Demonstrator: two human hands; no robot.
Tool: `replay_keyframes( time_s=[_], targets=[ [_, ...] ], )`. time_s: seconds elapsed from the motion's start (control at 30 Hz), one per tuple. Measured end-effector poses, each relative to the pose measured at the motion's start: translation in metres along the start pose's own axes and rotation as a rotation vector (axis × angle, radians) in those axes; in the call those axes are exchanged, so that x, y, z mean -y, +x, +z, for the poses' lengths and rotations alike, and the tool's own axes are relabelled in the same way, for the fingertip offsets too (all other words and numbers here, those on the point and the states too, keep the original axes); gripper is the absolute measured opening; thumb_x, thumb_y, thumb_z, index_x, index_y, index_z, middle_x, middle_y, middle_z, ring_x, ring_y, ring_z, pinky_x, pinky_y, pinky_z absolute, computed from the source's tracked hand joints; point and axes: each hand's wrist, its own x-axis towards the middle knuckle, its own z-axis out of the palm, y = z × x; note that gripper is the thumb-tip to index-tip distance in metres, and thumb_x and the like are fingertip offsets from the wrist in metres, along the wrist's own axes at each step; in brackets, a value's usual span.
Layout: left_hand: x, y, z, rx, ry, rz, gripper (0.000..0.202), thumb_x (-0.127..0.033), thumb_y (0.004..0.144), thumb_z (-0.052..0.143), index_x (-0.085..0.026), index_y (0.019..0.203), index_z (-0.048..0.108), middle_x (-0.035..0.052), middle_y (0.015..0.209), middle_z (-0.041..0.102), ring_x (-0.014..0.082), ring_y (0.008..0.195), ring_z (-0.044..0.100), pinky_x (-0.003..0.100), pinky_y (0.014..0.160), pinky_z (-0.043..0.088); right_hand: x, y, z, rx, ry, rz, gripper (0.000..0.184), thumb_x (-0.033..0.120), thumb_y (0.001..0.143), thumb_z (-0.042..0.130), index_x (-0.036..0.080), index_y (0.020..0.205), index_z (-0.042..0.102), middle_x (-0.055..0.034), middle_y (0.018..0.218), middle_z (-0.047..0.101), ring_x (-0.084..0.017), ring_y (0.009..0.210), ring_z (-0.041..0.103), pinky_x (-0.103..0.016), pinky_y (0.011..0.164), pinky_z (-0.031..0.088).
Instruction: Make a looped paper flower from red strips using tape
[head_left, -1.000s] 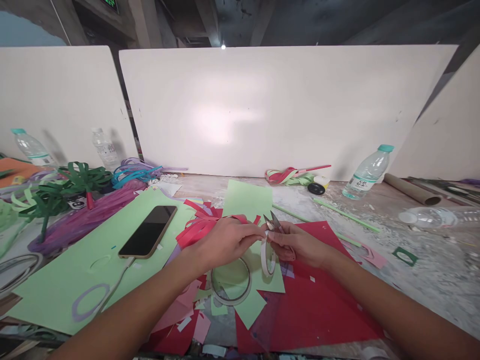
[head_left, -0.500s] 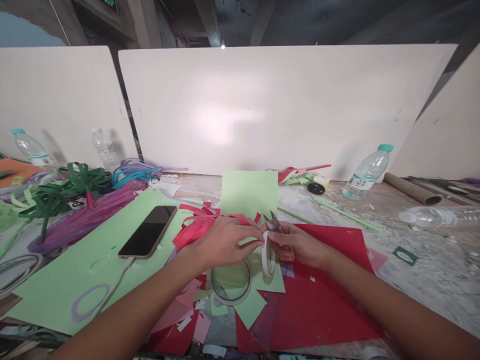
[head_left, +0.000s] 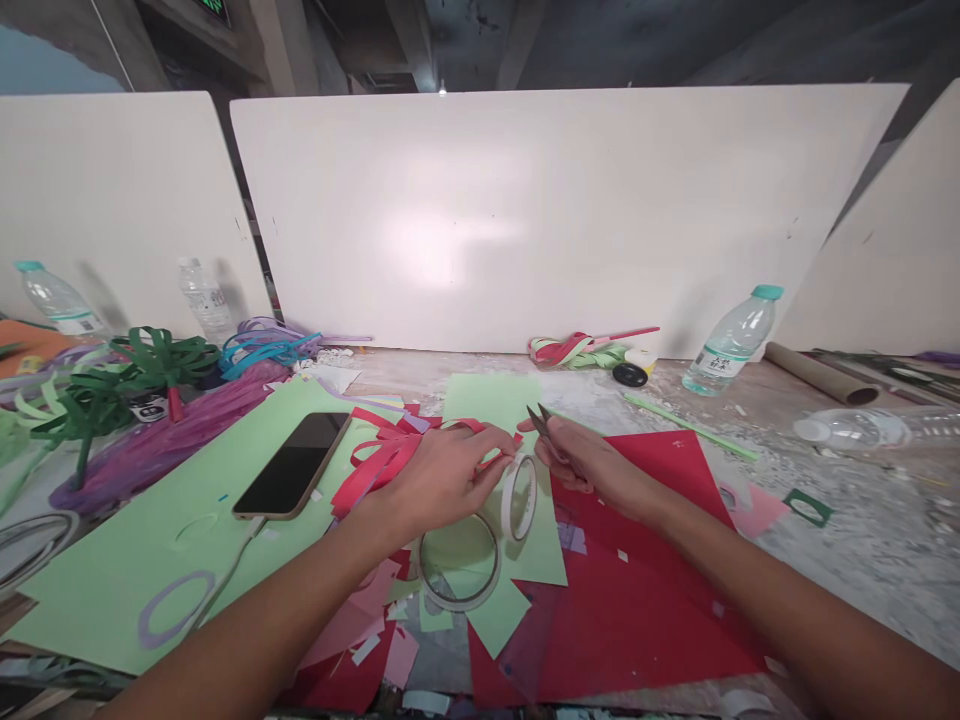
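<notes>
Pinching with the fingers of the left hand (head_left: 450, 475) at the top of the narrow tape (head_left: 508, 510), raised on its edge above the middle of the bench (head_left: 877, 570). To the right of that, well closed round the scissors (head_left: 537, 423), the fingers of the right hand (head_left: 589, 460); blades a little apart, tips toward the far edge.

Across the bench from the left: along the far edge, two bottles (head_left: 64, 305), one capped in teal, one in white. Nearer, dark green paper tufts (head_left: 161, 355) and crumpled purple plastic (head_left: 184, 430). Then a large green sheet (head_left: 97, 590), reaching toward the near edge, with a phone (head_left: 292, 465) plugged into a white cable (head_left: 236, 560) on top. Just beyond the left hand, red strips (head_left: 382, 465), contact with the hand not clear. On the near side of the narrow tape, lying flat among paper scraps, the wide tape (head_left: 459, 605). Under the right forearm, a red sheet (head_left: 637, 600), stretching toward the near edge. By the far edge, a red and green bundle (head_left: 577, 350); farther right, a standing bottle (head_left: 731, 345), a cardboard tube (head_left: 821, 375) and, nearer, a lying bottle (head_left: 885, 428).
</notes>
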Motion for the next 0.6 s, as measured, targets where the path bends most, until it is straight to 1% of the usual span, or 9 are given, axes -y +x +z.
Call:
replay_keyframes(
  time_s=[0.07, 0.1, 0.13, 0.2, 0.27, 0.37, 0.47, 0.6],
  targets=[
    [0.000, 0.001, -0.002, 0.001, -0.008, -0.037, 0.022, -0.028, 0.092, 0.041, -0.021, 0.104, 0.058, 0.0019, 0.085, 0.069, 0.0185, 0.076, 0.063, 0.029, 0.066, 0.043, 0.010, -0.006, -0.003, -0.041, -0.184, -0.028, 0.046, 0.059, 0.092, 0.032, 0.021, 0.092, 0.058, 0.0009, 0.068, 0.047, -0.012, 0.054, 0.039, -0.025, 0.051, 0.036],
    [-0.001, 0.001, -0.002, 0.002, -0.010, -0.050, 0.022, -0.029, 0.092, 0.041, -0.021, 0.103, 0.058, 0.0018, 0.082, 0.069, 0.0186, 0.074, 0.062, 0.029, 0.065, 0.043, 0.015, -0.009, -0.003, -0.067, -0.284, -0.055, 0.047, 0.059, 0.093, 0.029, 0.022, 0.092, 0.058, -0.0009, 0.073, 0.051, -0.014, 0.060, 0.044, -0.027, 0.057, 0.040],
    [-0.001, 0.002, -0.003, 0.001, -0.014, -0.059, 0.023, -0.030, 0.092, 0.040, -0.021, 0.103, 0.058, 0.0016, 0.079, 0.068, 0.0186, 0.073, 0.062, 0.029, 0.064, 0.042, 0.020, -0.012, -0.002, -0.086, -0.386, -0.095, 0.046, 0.058, 0.093, 0.028, 0.023, 0.094, 0.058, -0.0027, 0.079, 0.055, -0.017, 0.068, 0.049, -0.029, 0.063, 0.042],
    [-0.002, 0.001, -0.003, -0.010, -0.034, -0.066, 0.023, -0.030, 0.093, 0.038, -0.021, 0.102, 0.058, 0.0015, 0.078, 0.067, 0.0183, 0.073, 0.061, 0.029, 0.064, 0.042, 0.027, -0.019, 0.000, -0.080, -0.572, -0.184, 0.041, 0.054, 0.094, 0.032, 0.025, 0.098, 0.059, -0.0053, 0.094, 0.061, -0.021, 0.085, 0.054, -0.032, 0.072, 0.044],
    [-0.003, 0.001, -0.002, -0.034, -0.062, -0.068, 0.023, -0.029, 0.093, 0.037, -0.020, 0.102, 0.057, 0.0015, 0.079, 0.067, 0.0174, 0.073, 0.061, 0.028, 0.065, 0.042, 0.031, -0.024, 0.002, -0.054, -0.700, -0.251, 0.037, 0.050, 0.095, 0.034, 0.026, 0.100, 0.061, -0.0062, 0.104, 0.062, -0.024, 0.094, 0.055, -0.033, 0.076, 0.045],
    [-0.003, 0.000, -0.001, -0.043, -0.055, -0.080, 0.023, -0.028, 0.093, 0.037, -0.020, 0.102, 0.056, -0.0002, 0.072, 0.065, 0.0166, 0.068, 0.060, 0.027, 0.061, 0.040, 0.032, -0.025, 0.004, -0.039, -0.837, -0.323, 0.036, 0.045, 0.095, 0.035, 0.024, 0.099, 0.064, -0.0073, 0.100, 0.065, -0.024, 0.089, 0.058, -0.033, 0.074, 0.045],
    [-0.003, 0.001, -0.001, -0.024, -0.019, -0.093, 0.024, -0.029, 0.094, 0.037, -0.021, 0.102, 0.058, -0.0016, 0.065, 0.062, 0.0164, 0.062, 0.057, 0.026, 0.056, 0.036, 0.028, -0.023, 0.003, -0.044, -0.963, -0.360, 0.034, 0.043, 0.094, 0.040, 0.024, 0.107, 0.065, -0.0075, 0.094, 0.066, -0.022, 0.081, 0.059, -0.030, 0.067, 0.044],
    [-0.003, 0.002, -0.001, -0.023, 0.006, -0.099, 0.024, -0.030, 0.094, 0.038, -0.021, 0.101, 0.059, -0.0010, 0.065, 0.063, 0.0165, 0.062, 0.058, 0.026, 0.057, 0.035, 0.022, -0.023, 0.001, -0.107, -1.074, -0.408, 0.035, 0.041, 0.094, 0.043, 0.024, 0.115, 0.065, -0.0074, 0.091, 0.066, -0.020, 0.075, 0.060, -0.028, 0.061, 0.043]
  ],
)
